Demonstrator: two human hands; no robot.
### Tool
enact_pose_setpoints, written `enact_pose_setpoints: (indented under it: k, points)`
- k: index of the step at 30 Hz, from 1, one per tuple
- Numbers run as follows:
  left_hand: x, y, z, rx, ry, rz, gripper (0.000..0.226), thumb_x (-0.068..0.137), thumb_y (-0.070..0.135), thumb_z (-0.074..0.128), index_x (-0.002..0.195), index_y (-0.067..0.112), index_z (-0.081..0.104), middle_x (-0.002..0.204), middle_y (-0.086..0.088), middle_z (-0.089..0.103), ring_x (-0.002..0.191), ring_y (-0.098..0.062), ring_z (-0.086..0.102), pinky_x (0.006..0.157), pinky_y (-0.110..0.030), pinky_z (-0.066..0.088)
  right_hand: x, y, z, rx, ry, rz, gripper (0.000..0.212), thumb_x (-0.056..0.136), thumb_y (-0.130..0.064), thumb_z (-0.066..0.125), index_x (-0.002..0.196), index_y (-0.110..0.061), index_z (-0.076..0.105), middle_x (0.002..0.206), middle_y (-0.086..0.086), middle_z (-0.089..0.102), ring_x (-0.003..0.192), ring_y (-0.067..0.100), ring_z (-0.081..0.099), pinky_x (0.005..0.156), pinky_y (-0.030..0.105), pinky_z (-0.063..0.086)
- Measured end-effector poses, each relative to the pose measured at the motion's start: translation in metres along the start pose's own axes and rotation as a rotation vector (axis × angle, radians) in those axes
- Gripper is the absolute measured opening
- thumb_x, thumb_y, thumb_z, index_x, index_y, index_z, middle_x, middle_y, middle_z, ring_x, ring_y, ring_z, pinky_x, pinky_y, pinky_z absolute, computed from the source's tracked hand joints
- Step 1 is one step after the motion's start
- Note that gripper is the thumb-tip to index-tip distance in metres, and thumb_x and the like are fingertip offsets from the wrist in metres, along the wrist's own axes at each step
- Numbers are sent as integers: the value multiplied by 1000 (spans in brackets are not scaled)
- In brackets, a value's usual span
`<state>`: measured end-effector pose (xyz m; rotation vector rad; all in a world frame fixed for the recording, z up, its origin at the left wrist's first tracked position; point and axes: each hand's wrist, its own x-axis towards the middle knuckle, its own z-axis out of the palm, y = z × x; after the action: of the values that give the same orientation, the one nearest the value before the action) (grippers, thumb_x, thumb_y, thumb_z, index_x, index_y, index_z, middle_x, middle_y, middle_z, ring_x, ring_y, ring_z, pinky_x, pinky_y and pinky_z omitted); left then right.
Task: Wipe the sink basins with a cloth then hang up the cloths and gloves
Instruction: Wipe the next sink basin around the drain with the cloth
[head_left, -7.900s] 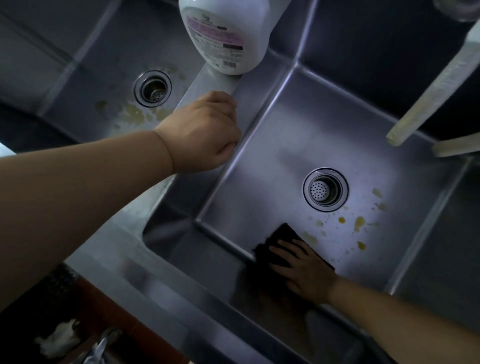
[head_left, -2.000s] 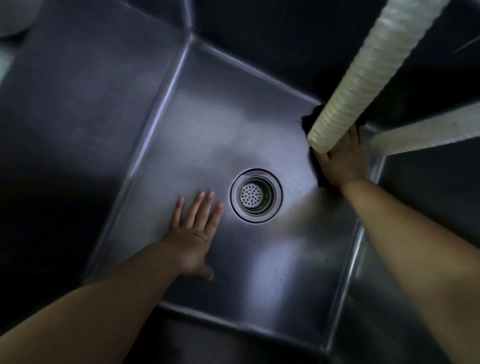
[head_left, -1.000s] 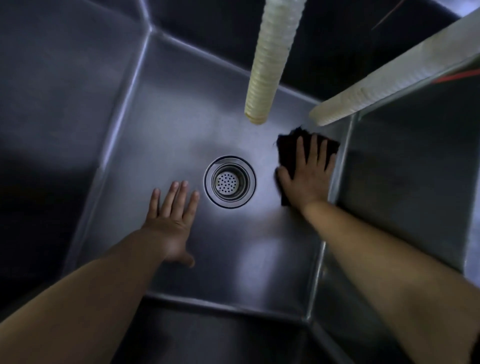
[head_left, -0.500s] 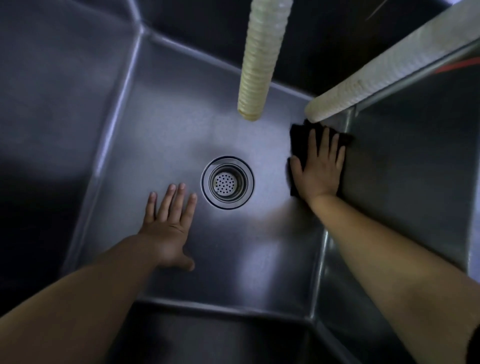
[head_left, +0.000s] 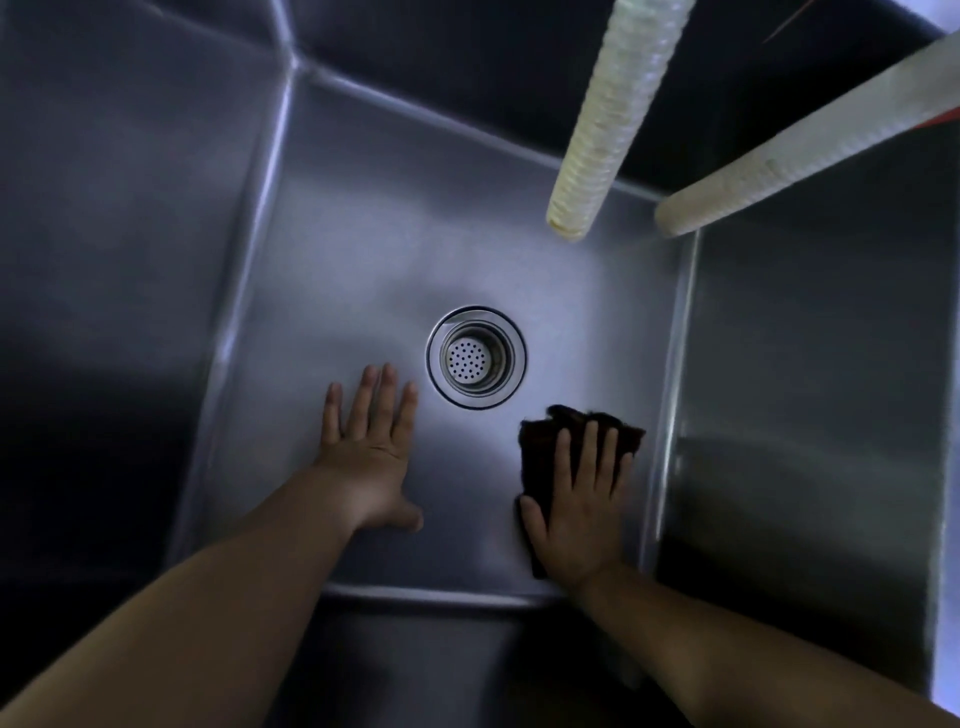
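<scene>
My right hand (head_left: 576, 506) lies flat on the dark cloth (head_left: 540, 447), fingers straight and slightly spread, pressing it to the floor of the sink basin (head_left: 363, 249). The cloth sits in the near right part of the floor, just beside the right wall and a little below and right of the drain strainer (head_left: 476, 357). My left hand (head_left: 370, 457) rests palm-down on bare steel to the left of the drain, fingers straight and close together, thumb out to the side, holding nothing.

I judge the cloth to be light, soft and limp (its far edge shows bunched folds beyond my fingertips), so it should slide under a flat palm but crumple if pushed edge-first. Flat pressure over its middle suits wiping. For lifting it out later, a pinch at the bunched far edge or a gather of the whole piece looks easiest. Whether it is wet I cannot tell.

Two pale ribbed hoses hang over the basin: one hose (head_left: 608, 114) ends above the far floor, and a second hose (head_left: 810, 140) crosses the far right corner. I expect both to get in my forearm's way on far strokes. The drain's recessed rim could snag a dragged fold. The steel looks smooth, probably slippery under my bracing hand. No gloves are in view.
</scene>
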<state>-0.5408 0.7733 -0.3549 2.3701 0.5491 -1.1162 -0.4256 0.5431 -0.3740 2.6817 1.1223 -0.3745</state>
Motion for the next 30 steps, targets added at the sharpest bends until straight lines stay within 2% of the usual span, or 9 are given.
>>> enact_pose_setpoints:
  k: [5, 9, 13, 17, 20, 24, 26, 30]
  points:
    - [2, 0, -1, 26, -17, -2, 153, 45, 68, 68, 107, 19, -63, 115, -10, -68, 109, -28, -62, 84, -51, -44, 6, -51, 0, 76, 16, -277, 84, 80, -58, 44, 146, -9, 30, 151, 27, 19, 140, 49, 9, 111, 63, 9]
    - [2, 1, -2, 69, -65, -23, 156, 43, 58, 74, 102, 19, -65, 112, -11, -70, 106, -29, -64, 80, -51, -46, -3, -76, 7, 103, 16, -458, 85, 79, -58, 46, 148, -14, 25, 155, 20, 13, 143, 43, 5, 111, 63, 11]
    - [0, 3, -4, 95, -104, -34, 155, 47, 58, 73, 103, 18, -65, 112, -13, -69, 105, -30, -64, 78, -50, -47, -16, -53, 13, 81, 23, -620, 84, 81, -59, 48, 149, -17, 21, 156, 15, 15, 144, 39, 6, 113, 62, 8]
    - [-1, 6, -7, 109, -140, -59, 157, 48, 65, 74, 101, 14, -65, 109, -13, -70, 101, -31, -65, 75, -51, -47, -9, 1, 14, -6, 7, -747, 83, 80, -59, 50, 148, -20, 24, 154, 13, 20, 143, 38, 12, 114, 58, 7]
    - [-2, 6, -8, 100, -156, -62, 156, 49, 66, 74, 101, 14, -65, 108, -12, -71, 99, -30, -66, 75, -50, -47, -2, 40, 11, -44, 40, -635, 84, 76, -59, 51, 145, -15, 29, 151, 15, 23, 139, 43, 19, 113, 58, 11]
    - [-1, 6, -8, 91, -169, -51, 155, 50, 66, 73, 101, 15, -64, 110, -12, -70, 99, -29, -65, 75, -49, -47, 22, 62, 3, -21, 21, -343, 84, 77, -55, 45, 145, -9, 27, 151, 22, 24, 140, 43, 16, 113, 57, 14]
    - [-2, 6, -9, 92, -173, -52, 155, 49, 67, 72, 101, 15, -64, 109, -13, -70, 99, -30, -66, 76, -49, -46, 41, 68, -3, -9, 10, -263, 86, 76, -53, 45, 146, -6, 28, 152, 24, 22, 141, 43, 14, 111, 58, 18]
    - [-2, 6, -9, 99, -165, -46, 156, 48, 66, 73, 99, 16, -66, 108, -12, -71, 98, -29, -67, 78, -50, -44, 92, 70, -19, 12, 22, -14, 85, 80, -54, 36, 150, -9, 17, 156, 20, 13, 144, 36, 6, 116, 49, 4]
